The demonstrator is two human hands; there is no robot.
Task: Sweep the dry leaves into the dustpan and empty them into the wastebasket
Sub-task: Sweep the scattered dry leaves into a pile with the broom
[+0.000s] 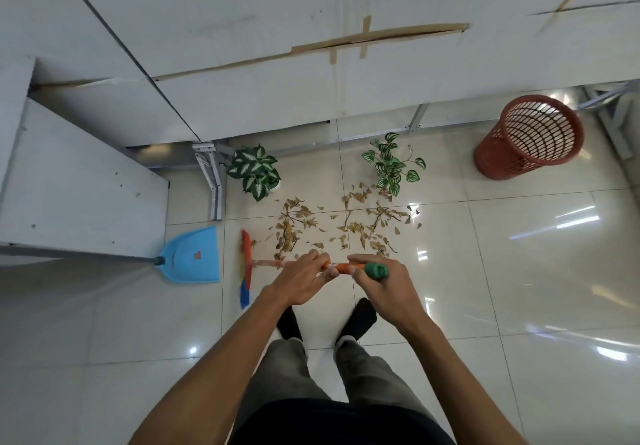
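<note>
Right now I have both hands on the broom (270, 264), and I judge that a sensible hold for a sweeping stroke. The left hand (304, 281) grips lower on the orange shaft to steer. The right hand (381, 285) grips the top end, just under the green cap (376, 270), to drive. The left fingers (317, 259) and right fingers (360, 261) are all curled round the shaft and sit close together, with only a short bit of orange showing between them. From my left fingers the shaft runs out leftward to the broom head (246, 257), which is down at the tiles.

The dry leaves (346, 226) lie scattered on the floor just beyond my fingertips, spreading away towards two potted plants (254, 170). None are in the pan yet. The blue dustpan (194, 257) lies flat just past the broom head, on the side away from my fingers. Its wide mouth is turned towards the bristles, which I take as set up so a leftward stroke can carry leaves straight in. The red wastebasket (530, 136) stands upright, well beyond and to the right of my right fingers, apart from the leaves.

Both forearms reach forward and converge from wide-set elbows. The backs of the hands face up at the camera, knuckles over the shaft, above and just ahead of my feet.
</note>
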